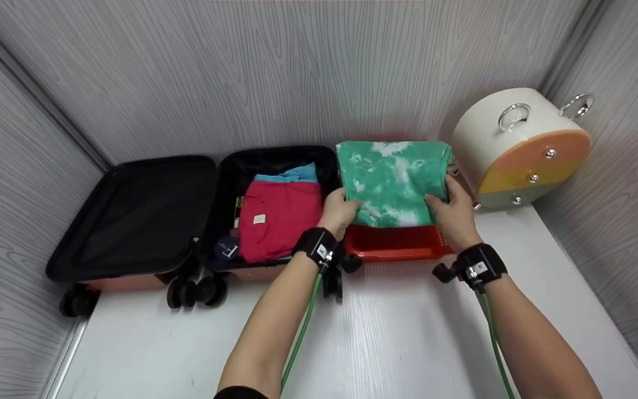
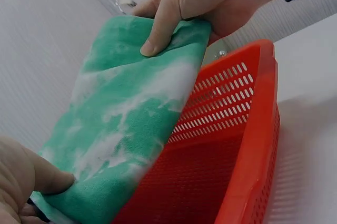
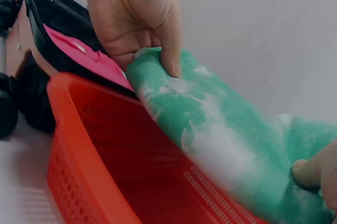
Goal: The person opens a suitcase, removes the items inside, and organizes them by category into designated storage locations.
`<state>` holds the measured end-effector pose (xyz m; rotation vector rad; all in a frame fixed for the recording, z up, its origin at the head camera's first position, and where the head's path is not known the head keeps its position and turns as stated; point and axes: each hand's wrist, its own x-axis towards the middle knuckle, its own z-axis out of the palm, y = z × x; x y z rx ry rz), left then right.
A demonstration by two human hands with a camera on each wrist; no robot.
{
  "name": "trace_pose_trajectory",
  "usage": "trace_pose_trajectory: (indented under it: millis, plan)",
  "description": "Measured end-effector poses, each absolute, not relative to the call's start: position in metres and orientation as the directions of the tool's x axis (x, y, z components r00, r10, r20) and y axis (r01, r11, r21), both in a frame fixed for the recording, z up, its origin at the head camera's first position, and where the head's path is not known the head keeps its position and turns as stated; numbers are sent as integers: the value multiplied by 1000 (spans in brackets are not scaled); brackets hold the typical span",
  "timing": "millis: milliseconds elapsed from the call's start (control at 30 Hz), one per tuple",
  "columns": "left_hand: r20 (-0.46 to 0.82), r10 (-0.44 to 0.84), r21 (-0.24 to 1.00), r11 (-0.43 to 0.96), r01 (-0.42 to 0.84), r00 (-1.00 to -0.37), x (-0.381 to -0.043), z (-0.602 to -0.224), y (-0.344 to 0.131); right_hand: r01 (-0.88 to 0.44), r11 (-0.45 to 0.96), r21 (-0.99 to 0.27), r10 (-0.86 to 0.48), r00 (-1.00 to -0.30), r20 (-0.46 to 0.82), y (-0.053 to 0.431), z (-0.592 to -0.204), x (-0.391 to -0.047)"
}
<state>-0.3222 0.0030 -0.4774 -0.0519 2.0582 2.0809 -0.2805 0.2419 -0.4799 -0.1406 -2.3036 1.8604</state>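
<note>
A folded green-and-white tie-dye garment [image 1: 396,183] is held up over a red plastic basket [image 1: 391,252]. My left hand [image 1: 340,211] pinches its left edge, thumb on top. On the opposite edge my right hand [image 1: 454,213] grips it the same way, fingers tucked beneath. In the left wrist view the cloth [image 2: 126,108] slants above the slotted basket wall [image 2: 221,92]. Left of the basket lies an open suitcase, its packed half holding a folded red shirt [image 1: 283,219] over a blue cloth [image 1: 291,174].
The suitcase's black-lined other half [image 1: 142,210] lies flat at the left, its wheels [image 1: 189,292] toward me. A cream round bag [image 1: 518,147] with metal ring handles and a striped orange, yellow and green face stands at the right. Grey wood-grain panels [image 1: 308,72] rise behind.
</note>
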Motion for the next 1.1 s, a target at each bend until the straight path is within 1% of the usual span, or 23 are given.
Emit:
trace_pose_trajectory:
  millis: [133,233,333,400,467,533,667,767,900,1000,1100]
  plan:
    - [-192,129,981,56,-186,-973,-322,-485,6,18,223,-975,160,-987,18,245,-487,-286]
    - [-172,151,979,137,-152,-973,-321,-488,9,64,287,-956,143,-989,-23,248,-490,-289]
    - [-188,179,958,252,-140,-966,-321,-487,11,101,371,-923,130,-990,-56,250,-491,-292]
    - [-206,206,928,352,-124,-957,-321,-485,12,129,428,-895,120,-989,-85,251,-491,-293]
    - [-266,231,879,457,-137,-936,-320,-483,14,164,488,-857,113,-986,-124,251,-491,-294]
    - [-290,268,833,543,-105,-919,-320,-482,16,193,560,-805,110,-981,-159,251,-492,-294]
    - [-335,323,744,667,-38,-885,-316,-482,21,219,665,-714,103,-974,-203,250,-495,-293]
    - [-367,352,687,727,5,-861,-311,-481,24,200,724,-660,92,-977,-195,249,-498,-289]
    - [-363,405,635,767,96,-839,-306,-477,27,139,806,-576,69,-988,-142,244,-497,-282]
    - [-323,447,630,759,163,-834,-302,-473,26,112,857,-503,68,-992,-105,240,-492,-278]
    - [-289,466,644,741,190,-836,-299,-472,23,91,891,-445,62,-995,-79,236,-488,-277]
